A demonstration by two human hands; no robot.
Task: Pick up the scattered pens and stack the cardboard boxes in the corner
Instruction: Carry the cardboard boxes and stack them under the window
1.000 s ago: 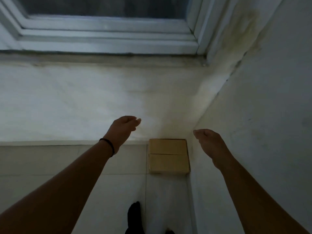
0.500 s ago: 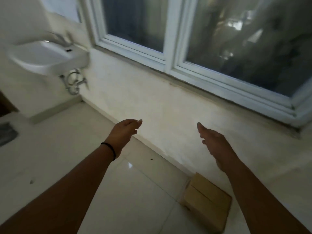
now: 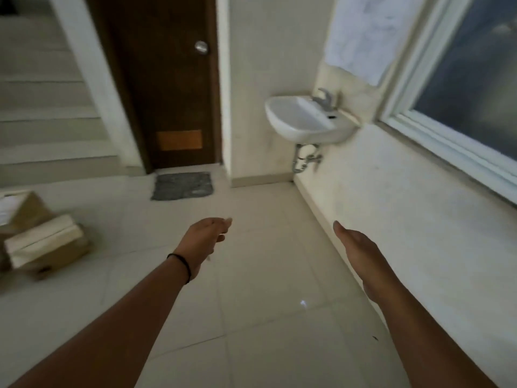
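Your view has swung left since half a second ago: the corner box is gone from frame, and the door (image 3: 167, 79) and sink (image 3: 307, 119) now sit at top centre. Left hand (image 3: 204, 242) and right hand (image 3: 355, 247) hang mid-frame, fingers loose, holding nothing, probably freed for the next carry. The remaining cardboard boxes (image 3: 42, 239) lie jumbled at the left edge, below the stairs (image 3: 42, 107). No pens visible.

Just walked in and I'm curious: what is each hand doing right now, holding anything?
Left hand: open, fingers loosely curled, holding nothing.
Right hand: open, fingers straight, holding nothing.
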